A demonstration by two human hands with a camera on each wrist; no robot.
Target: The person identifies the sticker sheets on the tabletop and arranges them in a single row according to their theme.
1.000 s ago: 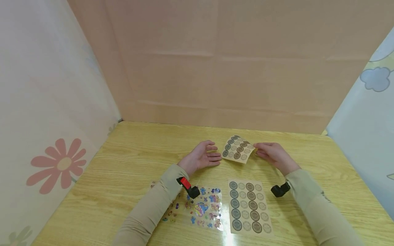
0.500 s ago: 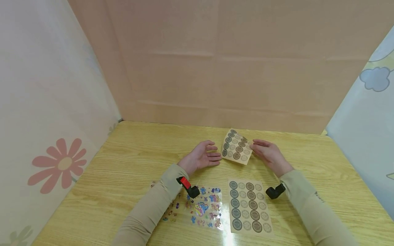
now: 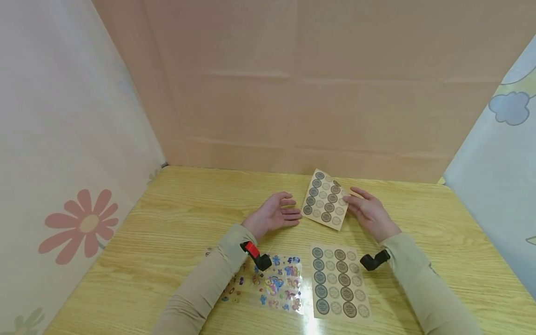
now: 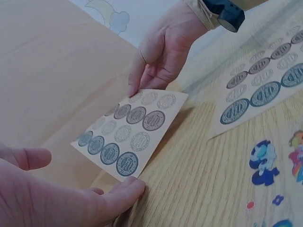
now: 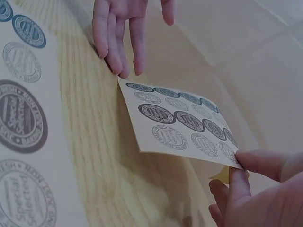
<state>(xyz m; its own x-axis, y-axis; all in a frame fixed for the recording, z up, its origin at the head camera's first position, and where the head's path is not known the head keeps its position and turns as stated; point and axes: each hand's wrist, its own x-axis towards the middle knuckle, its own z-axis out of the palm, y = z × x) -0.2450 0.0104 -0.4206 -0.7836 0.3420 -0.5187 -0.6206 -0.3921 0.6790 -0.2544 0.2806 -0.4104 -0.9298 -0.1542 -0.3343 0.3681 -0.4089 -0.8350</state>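
A kraft-paper sticker sheet (image 3: 324, 199) with rows of round labels is held tilted above the far part of the table. My right hand (image 3: 370, 211) pinches its right edge between thumb and fingers, plain in the right wrist view, where the sheet (image 5: 177, 123) bows slightly. At the sheet's left edge, my left hand (image 3: 274, 215) is held with straight, spread fingers. Its fingertips (image 4: 135, 184) are at the near corner of the sheet in the left wrist view; whether they touch it I cannot tell.
A second kraft sticker sheet (image 3: 341, 283) lies flat on the wooden table (image 3: 176, 209), nearer me. Left of it lies a clear sheet of colourful cartoon stickers (image 3: 278, 284), partly under my left forearm. A brown paper backdrop (image 3: 293, 93) rises behind the table.
The held sheet has tilted up, its far corner rising, and lies flatter with less curl. My right hand has shifted slightly left and turned; my left hand stays put.
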